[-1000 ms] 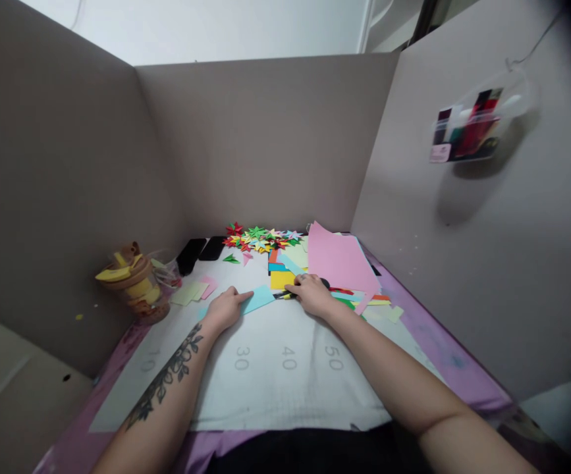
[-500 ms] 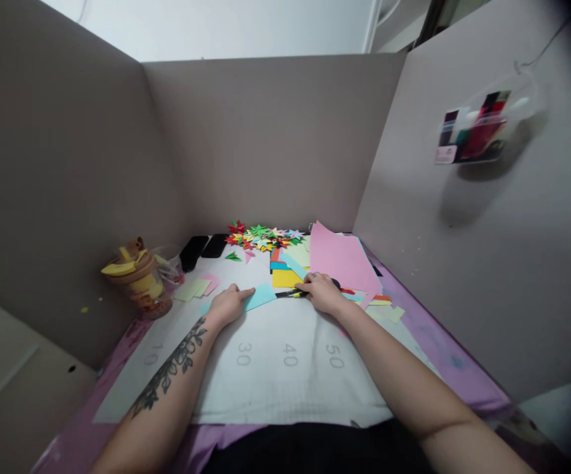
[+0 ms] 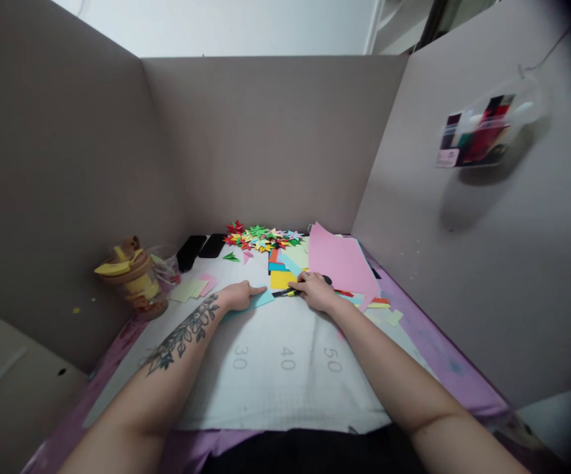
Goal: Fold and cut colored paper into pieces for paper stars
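Observation:
My left hand lies over a light blue paper strip, its index finger stretched along the upper edge and the other fingers loosely bent. Part of the strip is hidden under the hand and wrist. My right hand is closed over a long black tool with yellow marks. Its thin end points left to the strip's right end, and a rounded black end shows beyond the hand. I cannot make out its exact kind. Yellow paper and a second light blue strip lie just behind the right hand.
Folded paper stars are heaped at the back. Pink sheets lie at the right. Pale green paper squares, a brown and yellow cup and two black phones are at the left. Grey panels enclose the table.
My left hand has slid right along the light blue paper, and its fingertip is nearer the strip's right end. My right hand has hardly moved.

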### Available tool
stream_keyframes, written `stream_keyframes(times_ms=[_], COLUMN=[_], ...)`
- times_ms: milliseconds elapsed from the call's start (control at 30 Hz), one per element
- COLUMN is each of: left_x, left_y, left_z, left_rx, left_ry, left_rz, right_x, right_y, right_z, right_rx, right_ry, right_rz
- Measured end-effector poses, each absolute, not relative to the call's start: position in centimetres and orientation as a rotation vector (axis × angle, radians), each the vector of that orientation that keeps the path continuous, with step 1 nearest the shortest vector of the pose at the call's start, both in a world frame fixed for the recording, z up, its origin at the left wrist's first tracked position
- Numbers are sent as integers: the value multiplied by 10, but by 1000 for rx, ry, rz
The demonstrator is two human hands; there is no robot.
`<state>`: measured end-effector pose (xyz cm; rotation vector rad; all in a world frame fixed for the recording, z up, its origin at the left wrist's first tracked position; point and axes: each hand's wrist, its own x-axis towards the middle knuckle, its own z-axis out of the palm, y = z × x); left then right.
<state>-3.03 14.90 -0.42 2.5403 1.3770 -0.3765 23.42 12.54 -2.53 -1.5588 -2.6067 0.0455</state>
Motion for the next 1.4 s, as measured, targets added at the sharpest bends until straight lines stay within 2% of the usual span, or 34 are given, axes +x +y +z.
stream_keyframes(times_ms=[633,1400], left_x=[-28,-29], left_y=[152,150], left_z=[-14,-15], left_rx=[2531,2526], left_ry=[1446,1488], left_rz=[-363,-295], right_x=[233,216], right_y=[115,90], right_z=[-26,-20], right_rx=[-1652,-1656], right_ry=[-2585,-2614], right_rz=[105,18])
